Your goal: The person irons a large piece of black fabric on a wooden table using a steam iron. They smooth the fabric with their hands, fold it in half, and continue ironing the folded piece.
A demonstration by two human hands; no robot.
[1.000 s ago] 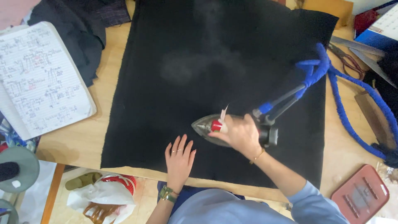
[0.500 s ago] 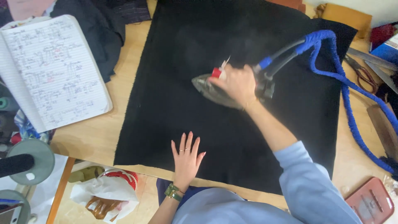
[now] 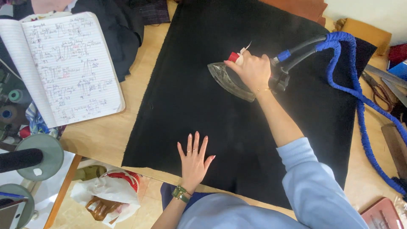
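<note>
While my right hand (image 3: 253, 68) is clamping around the handle of the steam iron (image 3: 231, 79), I am pressing its soleplate onto the far middle of the black cloth (image 3: 203, 110) spread over the wooden table (image 3: 97, 135). My left hand (image 3: 194, 159) is lying flat and open, fingers apart, holding the near edge of the cloth down. The blue-wrapped hose (image 3: 360, 106) is trailing off to the right. The cloth is looking smooth all over (no creases that I can make out), so I cannot judge how much remains. An open notebook (image 3: 68, 68) is lying far left.
</note>
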